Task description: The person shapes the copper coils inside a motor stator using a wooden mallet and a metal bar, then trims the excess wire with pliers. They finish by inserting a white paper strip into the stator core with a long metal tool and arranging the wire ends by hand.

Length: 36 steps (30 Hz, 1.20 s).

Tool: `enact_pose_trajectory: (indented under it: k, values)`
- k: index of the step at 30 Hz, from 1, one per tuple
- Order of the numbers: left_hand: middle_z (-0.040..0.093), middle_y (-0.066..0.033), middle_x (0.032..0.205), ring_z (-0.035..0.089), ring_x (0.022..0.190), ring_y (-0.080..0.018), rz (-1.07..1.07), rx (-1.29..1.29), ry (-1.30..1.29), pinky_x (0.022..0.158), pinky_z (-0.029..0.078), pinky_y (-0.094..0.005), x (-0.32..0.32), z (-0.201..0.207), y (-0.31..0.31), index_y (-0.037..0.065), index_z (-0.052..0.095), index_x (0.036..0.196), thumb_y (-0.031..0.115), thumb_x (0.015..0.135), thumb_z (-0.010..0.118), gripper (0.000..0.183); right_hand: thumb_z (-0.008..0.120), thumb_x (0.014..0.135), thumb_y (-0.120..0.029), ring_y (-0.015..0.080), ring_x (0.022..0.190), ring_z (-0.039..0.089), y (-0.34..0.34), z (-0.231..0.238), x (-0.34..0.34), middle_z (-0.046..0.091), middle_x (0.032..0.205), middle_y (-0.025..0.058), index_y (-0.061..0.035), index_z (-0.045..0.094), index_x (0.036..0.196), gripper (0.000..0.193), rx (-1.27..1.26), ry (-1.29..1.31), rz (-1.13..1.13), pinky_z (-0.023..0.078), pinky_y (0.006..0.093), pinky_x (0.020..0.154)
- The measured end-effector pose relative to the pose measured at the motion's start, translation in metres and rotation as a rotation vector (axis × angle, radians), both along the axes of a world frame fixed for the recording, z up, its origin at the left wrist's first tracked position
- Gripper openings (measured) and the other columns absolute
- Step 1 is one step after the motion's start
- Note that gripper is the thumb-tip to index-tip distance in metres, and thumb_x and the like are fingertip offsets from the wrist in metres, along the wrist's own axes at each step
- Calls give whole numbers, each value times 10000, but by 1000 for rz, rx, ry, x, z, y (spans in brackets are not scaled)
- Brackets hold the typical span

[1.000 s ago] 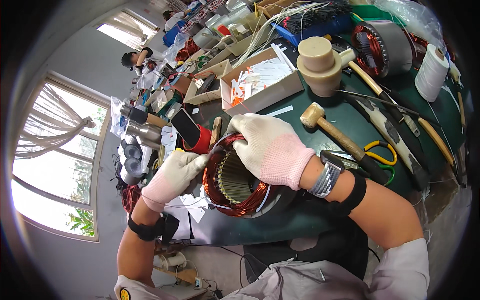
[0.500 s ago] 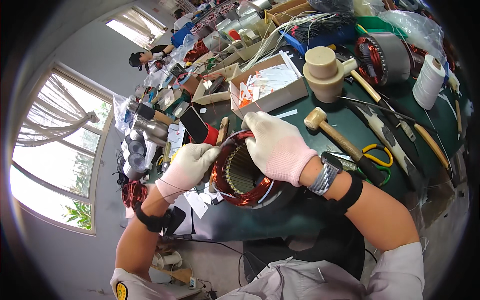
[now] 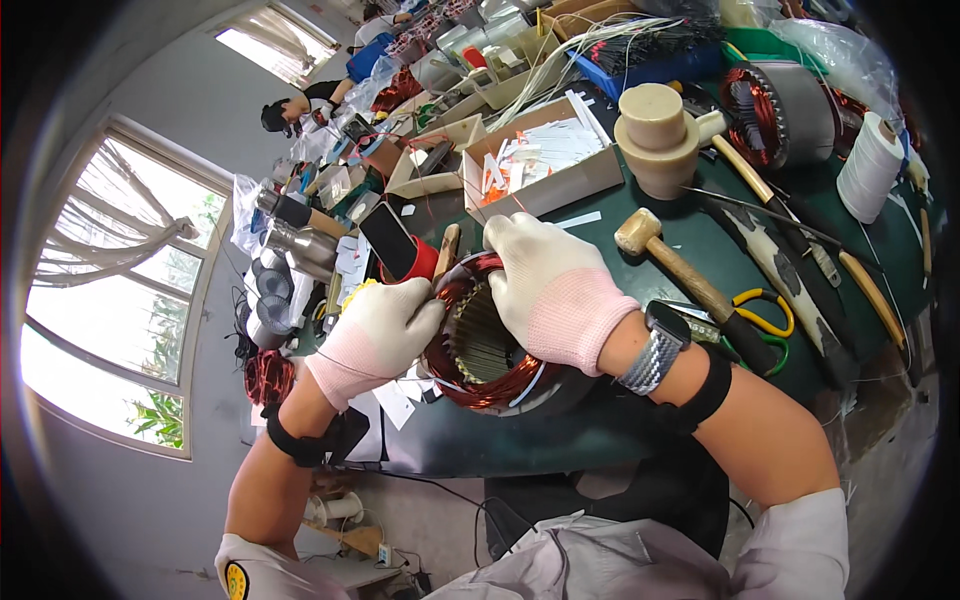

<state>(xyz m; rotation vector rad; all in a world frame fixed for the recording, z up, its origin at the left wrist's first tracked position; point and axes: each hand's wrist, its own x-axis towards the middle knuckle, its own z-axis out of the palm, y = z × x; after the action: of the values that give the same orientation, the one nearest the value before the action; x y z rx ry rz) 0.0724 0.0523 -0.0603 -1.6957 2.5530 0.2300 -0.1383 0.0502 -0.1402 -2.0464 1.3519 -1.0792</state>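
A motor stator with copper windings and a slotted bore stands near the front edge of the green bench. My right hand, in a white and pink knit glove, curls over its far rim, with thumb and fingers closed around the winding. My left hand, gloved alike, is closed in a pinch against the winding's left side. Whatever lies between its fingers is hidden. A thin dark strand crosses the left glove's cuff. Pale tubing shows at the winding's near right edge.
Right of the stator lie a mallet, yellow and green-handled scissors and a white thread spool. Beyond are a cream plastic block, a carton of paper strips and another stator. A phone stands left, by a red holder.
The view has shifted slightly. My left hand has curled a little more tightly beside the winding, while my right hand keeps nearly the same place on the rim.
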Motion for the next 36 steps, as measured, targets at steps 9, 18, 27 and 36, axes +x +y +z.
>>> enact_pose_trajectory:
  k: [9, 18, 27, 36]
  values:
    - [663, -258, 779, 654, 715, -426, 20, -86, 122, 679, 519, -444, -4, 1, -11, -33, 704, 944, 272, 1016, 624, 323, 617, 960, -164, 426, 1049, 655, -4, -5, -6, 643, 1083, 211, -19, 601, 1095, 199, 10, -43, 68, 528, 500, 929]
    - [550, -140, 697, 479, 665, -154, 20, 283, 271, 661, 488, -361, 10, 2, -42, -73, 695, 960, 315, 1030, 684, 394, 601, 954, -145, 391, 1090, 685, -3, 3, -9, 685, 1120, 205, -26, 635, 1177, 255, 15, -2, 83, 550, 486, 952]
    - [599, -40, 696, 504, 706, -96, 182, 185, 505, 665, 473, -332, 19, -21, -21, -67, 710, 941, 368, 1057, 655, 454, 610, 957, -168, 416, 1086, 664, -10, -3, -8, 670, 1108, 205, -48, 615, 1143, 221, 42, -21, 100, 530, 508, 946]
    - [611, -188, 679, 574, 590, -314, 216, 19, 537, 593, 475, -396, 24, -38, 50, -14, 636, 847, 306, 1031, 646, 370, 652, 926, -134, 435, 1089, 662, -12, -4, -11, 680, 1101, 245, 23, 631, 1122, 252, 15, -46, 133, 523, 475, 968]
